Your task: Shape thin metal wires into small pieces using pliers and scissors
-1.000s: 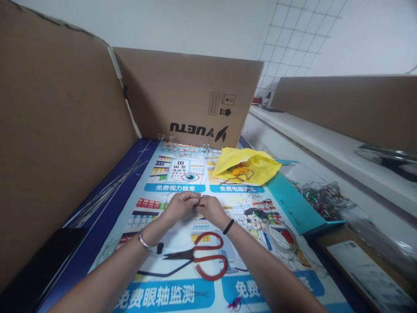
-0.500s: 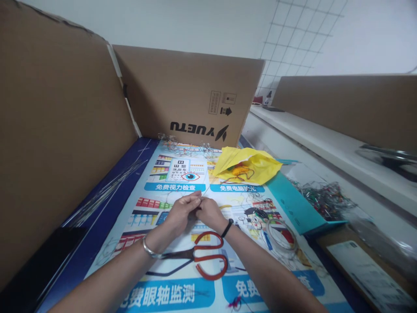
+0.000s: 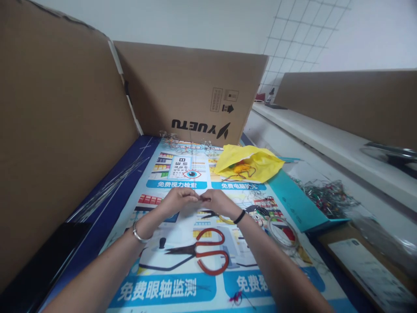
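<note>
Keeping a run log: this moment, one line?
left hand: pinching; right hand: pinching; thin strand: at hands; scissors: untouched; yellow pouch: open

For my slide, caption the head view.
Left hand and right hand hold a thin strand beyond the scissors, yellow bag farther off.

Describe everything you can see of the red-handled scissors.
The scissors have two large, smooth-looking red loops, perhaps plastic-coated, and short, dark, metal-looking blades tapering to a point. The blades look closed or nearly so, pointing left in the picture. They lie flat on the printed sheet, nearer the person than the left hand and right hand; neither hand touches them.
</note>
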